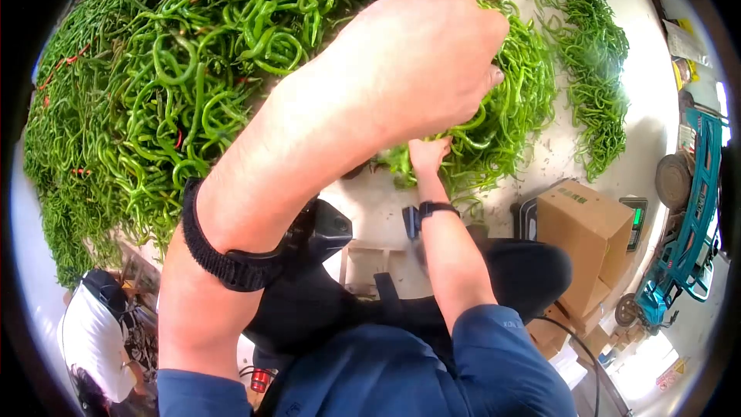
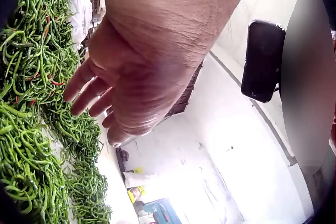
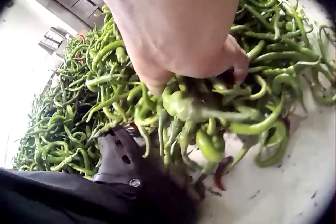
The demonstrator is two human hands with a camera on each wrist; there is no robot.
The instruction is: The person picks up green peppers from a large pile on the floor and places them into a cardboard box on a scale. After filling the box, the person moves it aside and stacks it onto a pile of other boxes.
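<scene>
Long curly green peppers (image 1: 255, 23) lie in a big heap, with a lighter green pile (image 1: 529, 85) at its right. My left hand (image 1: 432, 62) is raised above the peppers, close to the head camera. In the left wrist view the left hand (image 2: 131, 77) holds nothing, its fingers loosely bent and apart. Lower down, my right hand (image 1: 428, 156) is at the near edge of the lighter pile. The right wrist view shows the right hand (image 3: 178, 40) with thumb and fingers curled round several green peppers (image 3: 210, 111); its fingertips are partly hidden among them.
A cardboard box (image 1: 579, 224) stands at the right by a scale (image 1: 637, 220), with a teal cart (image 1: 691, 208) beyond. A strip of peppers (image 1: 598, 69) lies at the far right. Another person in white (image 1: 93, 340) is at the lower left. A dark shoe (image 3: 123, 155) is beside the peppers.
</scene>
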